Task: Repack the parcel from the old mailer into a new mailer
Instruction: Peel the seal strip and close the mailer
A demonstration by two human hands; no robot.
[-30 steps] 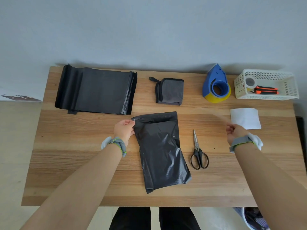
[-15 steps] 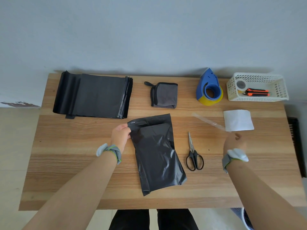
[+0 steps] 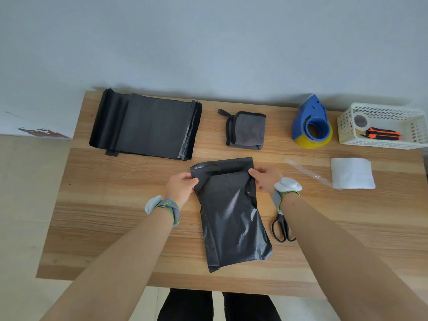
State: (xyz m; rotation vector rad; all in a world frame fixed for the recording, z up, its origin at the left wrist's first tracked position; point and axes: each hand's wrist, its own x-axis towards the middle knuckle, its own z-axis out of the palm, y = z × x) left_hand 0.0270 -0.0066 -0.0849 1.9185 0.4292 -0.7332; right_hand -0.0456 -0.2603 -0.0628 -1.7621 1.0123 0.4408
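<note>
Head view: black mailer (image 3: 231,216) lies lengthwise at centre of the wooden table (image 3: 115,216), mouth away from the person, closed end toward the near edge.
Mailer mouth: flap lies flat on the far side; front layer sits just below it, so the opening faces the parcel.
Left hand (image 3: 181,186): fingers pinch the mailer's left top corner, probably to anchor that edge.
Right hand (image 3: 265,178): fingers curled on the right top edge, gripping it; both hands together look set to spread the mouth.
Parcel: grey folded pouch (image 3: 246,130) lies bare just beyond the mouth, within easy reach for loading.
Spare mailers: stack (image 3: 148,128) at far left.
Scissors (image 3: 281,228): just right of the mailer, partly under the right forearm.
Tape dispenser (image 3: 311,122), white basket (image 3: 342,133), white sheet (image 3: 352,173): parked far right, clear of the work.
</note>
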